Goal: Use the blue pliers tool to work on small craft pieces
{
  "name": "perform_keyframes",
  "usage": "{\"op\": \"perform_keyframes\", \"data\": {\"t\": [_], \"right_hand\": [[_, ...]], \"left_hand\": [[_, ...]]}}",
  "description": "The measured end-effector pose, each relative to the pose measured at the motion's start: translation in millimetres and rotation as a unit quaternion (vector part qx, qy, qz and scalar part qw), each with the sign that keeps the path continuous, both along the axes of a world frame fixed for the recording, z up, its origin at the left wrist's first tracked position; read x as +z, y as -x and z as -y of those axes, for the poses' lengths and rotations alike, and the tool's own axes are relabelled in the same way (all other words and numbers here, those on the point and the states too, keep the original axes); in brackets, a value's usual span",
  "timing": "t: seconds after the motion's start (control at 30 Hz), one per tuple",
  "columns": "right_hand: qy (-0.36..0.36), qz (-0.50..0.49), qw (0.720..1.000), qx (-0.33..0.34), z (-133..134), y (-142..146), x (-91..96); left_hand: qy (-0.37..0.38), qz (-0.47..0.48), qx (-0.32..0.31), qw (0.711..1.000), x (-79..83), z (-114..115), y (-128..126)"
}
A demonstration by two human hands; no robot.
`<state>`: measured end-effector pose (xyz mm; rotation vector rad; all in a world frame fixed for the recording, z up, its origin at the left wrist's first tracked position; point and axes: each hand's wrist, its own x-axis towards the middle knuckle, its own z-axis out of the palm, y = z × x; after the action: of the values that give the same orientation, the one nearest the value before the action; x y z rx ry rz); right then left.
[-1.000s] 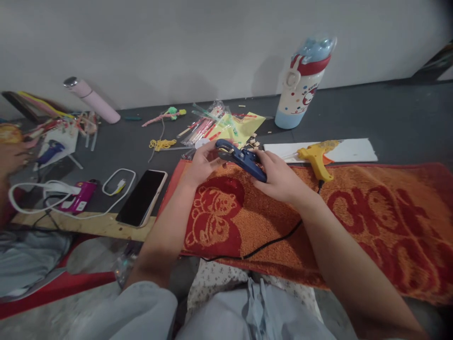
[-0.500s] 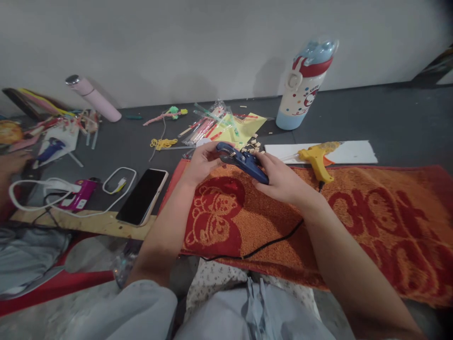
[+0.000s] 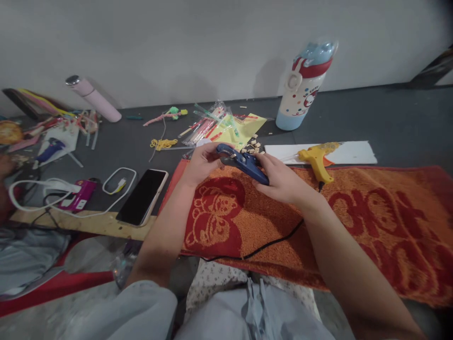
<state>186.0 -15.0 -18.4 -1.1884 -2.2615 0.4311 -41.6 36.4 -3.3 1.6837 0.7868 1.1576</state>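
My right hand (image 3: 281,179) is wrapped round the handles of a blue hand cutter (image 3: 247,166) with a curved jaw, held above the orange and red towel (image 3: 272,212). At the jaw end, the fingers of my left hand (image 3: 203,163) are pinched together. A small pale tip shows in the jaw; whatever the left fingers hold is mostly hidden. Just beyond the cutter lie several short wooden pieces (image 3: 253,144) beside a yellow sheet (image 3: 253,126) with a bundle of sticks in clear plastic (image 3: 208,130).
A yellow glue gun (image 3: 316,163) rests on a white board (image 3: 357,152), its black cord crossing the towel. Behind stands a tall bottle (image 3: 299,94). On the left are a phone (image 3: 143,197), a white cable (image 3: 118,172), a pink flask (image 3: 95,99) and another person's hand (image 3: 7,165).
My hands and the blue cutter hold nearly the same place. At far left, the other person's hand has drawn back slightly toward the edge of the view.
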Motion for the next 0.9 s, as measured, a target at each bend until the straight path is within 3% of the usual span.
{"op": "perform_keyframes", "data": {"t": [0.9], "right_hand": [[0.054,-0.031,0.997,0.055,-1.0,-4.3,2.4]], "left_hand": [[0.002,-0.014,-0.009,1.0,5.1,3.7,0.4]]}}
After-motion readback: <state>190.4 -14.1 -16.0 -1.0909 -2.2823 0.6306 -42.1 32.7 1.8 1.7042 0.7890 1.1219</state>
